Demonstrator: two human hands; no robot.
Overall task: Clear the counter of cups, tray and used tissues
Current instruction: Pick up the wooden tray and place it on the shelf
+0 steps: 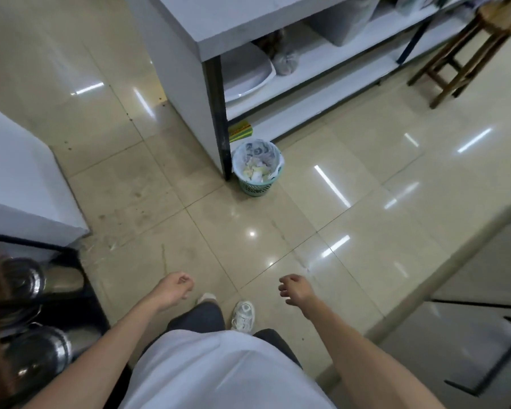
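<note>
The left hand [176, 286] hangs low in front of the person, with the arm reaching forward and a little inward. Its fingers are curled in loosely, like a soft fist, and it holds nothing. The right hand [295, 289] is out in front too, at about the same height, with the arm coming in from the right. Its fingers are bent and a bit apart, pointing left toward the other hand, and it is empty as well. The two hands are apart, with bare floor [366, 178] showing between them. Just below them are the person's white shoes [243, 315], dark trousers and a white shirt. Farther ahead on the shiny tiled floor stands a small green bin [257, 168]. It stands upright, with its round mouth open to the top. It has a thin plastic bag [273, 156] inside, folded over the rim, and crumpled tissues [255, 169] and scraps lie in it. The bin sits right beside the dark leg at the corner of a white worktop [219, 22]. No cups or tray can be seen on the part of the worktop that shows. Under it are white shelves with a white dish [245, 75] and a tied grey bag [285, 62]. A wooden stool [466, 45] stands to the far right. Shiny metal pots [24, 281] sit at the left edge.
</note>
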